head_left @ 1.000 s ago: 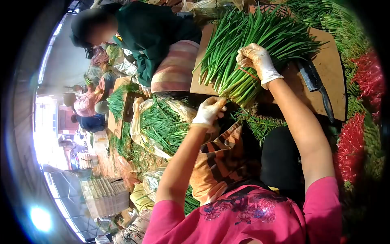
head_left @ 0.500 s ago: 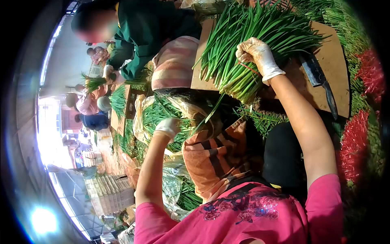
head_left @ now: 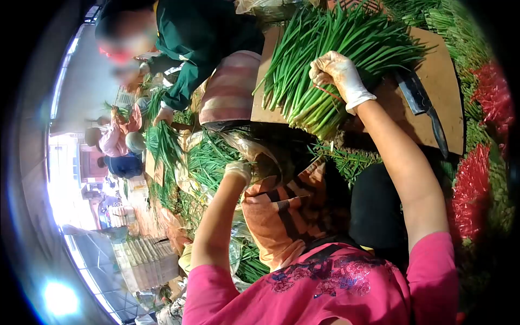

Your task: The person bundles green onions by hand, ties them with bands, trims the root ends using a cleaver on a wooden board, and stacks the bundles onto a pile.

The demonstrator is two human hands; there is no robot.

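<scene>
My right hand (head_left: 337, 76), in a whitish glove, is closed with its fingertips pinched on a thin red tie (head_left: 329, 93). The tie runs across the pale stalks of a large bunch of long green leaves (head_left: 325, 46), which lies on a brown board (head_left: 444, 81). My left hand (head_left: 239, 170), also gloved, is lower and to the left, at loose greens (head_left: 208, 160) in a plastic bag. Its fingers are hard to make out. A cleaver with a black handle (head_left: 416, 96) rests on the board, right of the bunch.
A person in a dark green top (head_left: 197, 32) is at the upper left, with a hand near more greens (head_left: 162, 141). Red strands (head_left: 471, 192) lie at the right edge over green bundles. An orange striped cloth (head_left: 279, 208) covers my lap. Pale stacked crates (head_left: 145, 262) stand lower left.
My left hand has moved right and slightly down over the bagged greens. The other person's hand and greens have moved lower. My right hand remains at the tie, shifted slightly left in view.
</scene>
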